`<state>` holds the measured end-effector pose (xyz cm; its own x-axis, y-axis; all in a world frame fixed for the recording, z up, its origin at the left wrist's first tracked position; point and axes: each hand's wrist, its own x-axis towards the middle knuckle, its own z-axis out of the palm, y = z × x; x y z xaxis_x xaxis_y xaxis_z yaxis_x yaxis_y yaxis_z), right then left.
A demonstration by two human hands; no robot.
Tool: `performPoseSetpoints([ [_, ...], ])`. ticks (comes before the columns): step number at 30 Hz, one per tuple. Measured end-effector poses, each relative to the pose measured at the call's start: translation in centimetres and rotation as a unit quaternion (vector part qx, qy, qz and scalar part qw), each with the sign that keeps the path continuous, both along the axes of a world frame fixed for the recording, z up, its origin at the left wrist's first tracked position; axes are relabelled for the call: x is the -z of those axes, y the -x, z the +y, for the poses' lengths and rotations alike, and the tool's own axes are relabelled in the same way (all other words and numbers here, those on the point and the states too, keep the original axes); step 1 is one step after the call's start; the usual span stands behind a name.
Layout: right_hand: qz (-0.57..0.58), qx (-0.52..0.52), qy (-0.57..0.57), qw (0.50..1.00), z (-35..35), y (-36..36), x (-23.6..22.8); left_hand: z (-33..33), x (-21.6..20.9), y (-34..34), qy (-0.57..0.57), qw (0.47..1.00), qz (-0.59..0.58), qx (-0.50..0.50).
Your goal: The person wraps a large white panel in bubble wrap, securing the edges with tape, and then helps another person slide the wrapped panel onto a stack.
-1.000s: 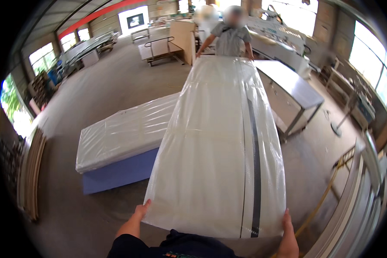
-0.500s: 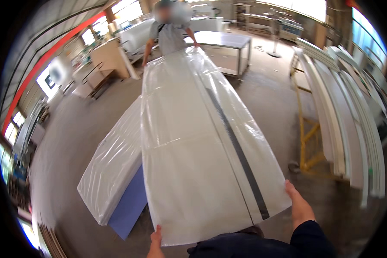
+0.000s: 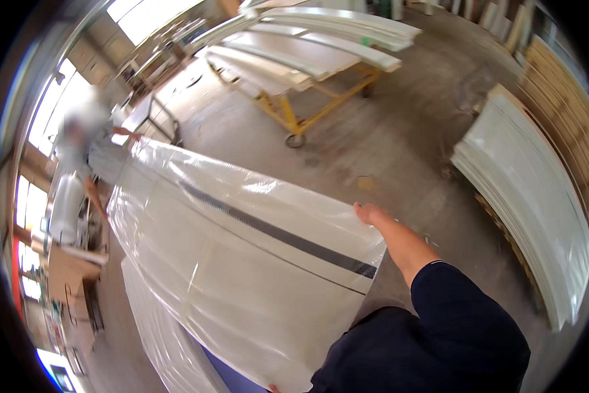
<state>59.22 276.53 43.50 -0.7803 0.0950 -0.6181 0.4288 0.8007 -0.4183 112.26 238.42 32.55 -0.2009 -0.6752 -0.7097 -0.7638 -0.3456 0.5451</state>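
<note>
A large, pale flat panel (image 3: 255, 288), wrapped in clear plastic, stretches away from me to the far left, with a dark stripe running along its length. My right hand (image 3: 371, 213) is closed around its near right edge, the thumb lying on top. Only a bit of my left hand (image 3: 274, 388) shows at the bottom of the picture, at the panel's near left edge. A co-worker's hands hold the far end, one sleeve grey (image 3: 104, 154). Beneath and to the left lies another plastic-wrapped slab (image 3: 153, 321) over a blue-violet sheet (image 3: 232, 373).
A yellow wheeled cart (image 3: 288, 118) bears long pale boards at the back. To the right stands a stack of plastic-covered white panels (image 3: 523, 177), with wooden slats (image 3: 559, 92) behind it. A metal-framed table (image 3: 147, 114) is beyond the co-worker.
My view has swung to the right, so the held panel and co-worker now appear farther left. The stacked panels on the right have come into view. Both hands stay at the panel's edges.
</note>
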Motion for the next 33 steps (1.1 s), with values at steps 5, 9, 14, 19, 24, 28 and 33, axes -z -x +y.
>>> performPoseSetpoints([
  [5,0.001,0.041,-0.047,0.998,4.1,-17.4,-2.7,-0.5,-2.3,-9.9,-0.016,0.997,0.037,0.065],
  [9,-0.028,0.054,-0.023,0.998,9.0,-30.3,-1.4,1.3,-3.1,-18.9,-0.024,0.994,0.026,0.103],
  [14,-0.022,0.058,-0.017,0.998,16.9,-43.2,-3.2,6.9,-6.3,-29.0,-0.031,0.992,0.022,0.117],
  [19,-0.055,0.045,0.022,0.997,24.6,-56.8,-4.9,14.2,-8.5,-43.0,-0.029,0.997,0.021,0.067],
  [24,0.006,0.08,0.077,0.994,39.7,-66.9,6.6,21.6,-10.7,-58.1,-0.051,0.997,0.057,0.016],
  [28,0.038,0.087,0.145,0.985,51.3,-76.0,-6.9,26.3,-11.2,-70.0,-0.036,0.992,-0.099,0.077],
  [33,0.01,0.14,0.188,0.972,58.6,-89.7,-8.5,34.0,-9.3,-79.9,0.055,0.987,-0.055,0.142],
])
